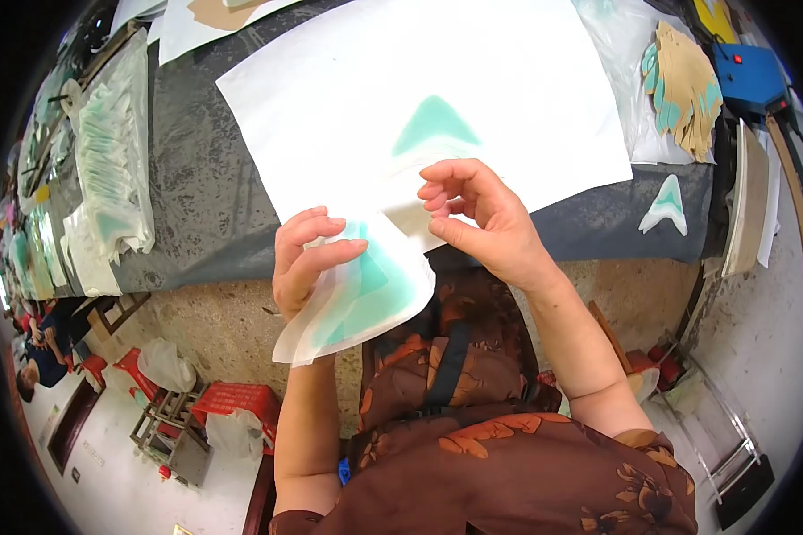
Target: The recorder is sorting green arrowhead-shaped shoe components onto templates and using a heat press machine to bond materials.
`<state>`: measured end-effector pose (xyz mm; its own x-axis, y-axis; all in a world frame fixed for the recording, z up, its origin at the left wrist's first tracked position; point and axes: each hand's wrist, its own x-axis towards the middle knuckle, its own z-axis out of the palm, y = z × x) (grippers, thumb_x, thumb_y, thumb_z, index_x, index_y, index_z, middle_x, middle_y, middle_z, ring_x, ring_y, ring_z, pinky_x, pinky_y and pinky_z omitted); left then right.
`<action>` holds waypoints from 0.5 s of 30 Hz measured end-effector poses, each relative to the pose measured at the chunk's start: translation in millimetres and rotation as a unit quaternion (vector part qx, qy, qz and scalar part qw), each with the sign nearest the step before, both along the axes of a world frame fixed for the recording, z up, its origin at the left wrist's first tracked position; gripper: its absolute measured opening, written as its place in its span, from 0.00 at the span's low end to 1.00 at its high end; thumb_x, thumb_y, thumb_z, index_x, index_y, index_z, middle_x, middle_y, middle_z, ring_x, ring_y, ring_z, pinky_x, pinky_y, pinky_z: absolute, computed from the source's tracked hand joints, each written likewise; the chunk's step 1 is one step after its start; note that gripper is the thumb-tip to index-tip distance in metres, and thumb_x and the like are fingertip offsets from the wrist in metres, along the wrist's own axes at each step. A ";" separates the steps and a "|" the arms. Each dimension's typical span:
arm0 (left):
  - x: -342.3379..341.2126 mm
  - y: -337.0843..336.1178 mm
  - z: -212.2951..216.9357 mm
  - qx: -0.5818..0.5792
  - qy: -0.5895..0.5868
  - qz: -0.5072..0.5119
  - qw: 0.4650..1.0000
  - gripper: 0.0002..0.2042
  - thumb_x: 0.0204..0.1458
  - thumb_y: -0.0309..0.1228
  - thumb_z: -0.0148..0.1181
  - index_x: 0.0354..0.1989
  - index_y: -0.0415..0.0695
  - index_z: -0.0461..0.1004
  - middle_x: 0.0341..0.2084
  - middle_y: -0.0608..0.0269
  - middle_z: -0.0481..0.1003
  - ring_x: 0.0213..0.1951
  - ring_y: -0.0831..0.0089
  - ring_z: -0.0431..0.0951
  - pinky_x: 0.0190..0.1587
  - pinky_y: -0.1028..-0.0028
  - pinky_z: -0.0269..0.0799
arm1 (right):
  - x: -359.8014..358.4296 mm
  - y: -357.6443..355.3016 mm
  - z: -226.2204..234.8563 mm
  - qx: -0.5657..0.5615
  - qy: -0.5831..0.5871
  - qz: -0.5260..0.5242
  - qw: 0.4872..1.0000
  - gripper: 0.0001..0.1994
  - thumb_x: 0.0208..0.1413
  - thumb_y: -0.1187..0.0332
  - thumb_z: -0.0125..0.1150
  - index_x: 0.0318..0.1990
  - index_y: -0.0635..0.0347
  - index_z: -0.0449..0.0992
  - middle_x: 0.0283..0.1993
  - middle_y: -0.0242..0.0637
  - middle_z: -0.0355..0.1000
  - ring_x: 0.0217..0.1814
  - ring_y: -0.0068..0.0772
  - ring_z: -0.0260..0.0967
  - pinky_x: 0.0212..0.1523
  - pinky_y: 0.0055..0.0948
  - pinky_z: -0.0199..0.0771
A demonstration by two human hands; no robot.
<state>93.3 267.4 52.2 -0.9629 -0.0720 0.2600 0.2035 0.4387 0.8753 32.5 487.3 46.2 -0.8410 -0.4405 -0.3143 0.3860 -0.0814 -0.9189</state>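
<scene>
My left hand (305,259) is closed on a few layered translucent white sheets (406,308) with green middles, gripping them between thumb and fingers just in front of the table edge. To its right, my right hand (486,218) is raised over the near edge of a large white paper (348,98). Its fingers are curled, the thumb stands apart from them, and nothing shows between. Beyond my right hand, a green piece shaped like a rounded triangle (437,125) with a pale lower border lies on the white paper.
Dark cloth (196,178) covers the table. A plastic-wrapped stack of pale green pieces (111,152) lies left; a forked white-and-green piece (666,205), brown and green cutouts (682,94) and a blue box (751,73) are right. Red crates (236,401) and a seated person (45,357) are lower left.
</scene>
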 end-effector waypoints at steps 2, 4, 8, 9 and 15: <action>-3.0 1.7 1.1 -0.037 0.012 -0.002 0.999 0.13 0.37 0.33 0.71 0.34 0.49 0.80 0.41 0.62 0.74 0.50 0.58 0.73 0.54 0.61 0.69 | 2.7 -0.8 -1.2 0.007 0.000 0.003 1.000 0.20 0.54 0.78 0.61 0.55 0.57 0.68 0.49 0.30 0.69 0.49 0.21 0.66 0.52 0.26 0.68; -4.9 3.3 1.5 -0.054 0.024 -0.011 0.998 0.14 0.35 0.34 0.71 0.34 0.49 0.81 0.41 0.63 0.74 0.49 0.58 0.73 0.53 0.62 0.69 | 5.4 -2.5 -2.4 0.006 0.022 0.015 1.000 0.19 0.54 0.78 0.61 0.54 0.56 0.69 0.49 0.29 0.69 0.47 0.20 0.66 0.52 0.25 0.69; -6.7 6.4 0.0 -0.074 0.024 -0.014 0.997 0.13 0.36 0.34 0.71 0.33 0.48 0.81 0.40 0.63 0.74 0.49 0.59 0.73 0.52 0.63 0.70 | 10.3 -6.9 -6.6 0.004 0.050 0.016 0.999 0.17 0.54 0.79 0.60 0.52 0.58 0.71 0.48 0.29 0.69 0.46 0.20 0.66 0.51 0.25 0.69; -6.4 7.0 0.0 -0.068 0.015 -0.013 0.997 0.14 0.35 0.34 0.71 0.33 0.48 0.81 0.40 0.63 0.74 0.49 0.60 0.73 0.52 0.64 0.70 | 11.2 -7.6 -8.2 0.015 0.068 0.022 0.997 0.15 0.54 0.79 0.60 0.50 0.59 0.72 0.48 0.30 0.69 0.46 0.20 0.66 0.51 0.25 0.69; 2.6 14.6 4.3 0.030 -0.169 -0.010 0.985 0.11 0.45 0.29 0.68 0.37 0.44 0.80 0.38 0.61 0.75 0.46 0.65 0.74 0.50 0.70 0.69 | 14.3 -6.2 -14.7 0.038 0.081 0.045 0.995 0.09 0.58 0.75 0.59 0.46 0.61 0.74 0.45 0.30 0.69 0.45 0.19 0.65 0.47 0.24 0.69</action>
<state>95.9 282.0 56.5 -0.9951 -0.0567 -0.0808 -0.0964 0.3824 0.9190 46.8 481.1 31.6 -0.8413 -0.4970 -0.2124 0.2344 0.0185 -0.9720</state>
